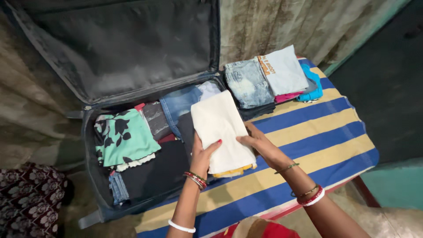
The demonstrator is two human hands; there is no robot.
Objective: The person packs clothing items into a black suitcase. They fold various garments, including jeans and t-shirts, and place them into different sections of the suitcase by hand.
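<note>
- A folded cream cloth is clasped at its near end by both hands, over the right edge of an open suitcase.
- The left hand is closed on the cloth's left edge, thumb on top.
- The right hand is laid flat on its right edge, fingers underneath.
- A green floral garment is seen at nine o'clock of the cloth.
- Folded jeans are stacked at one o'clock, on the striped sheet.
</note>
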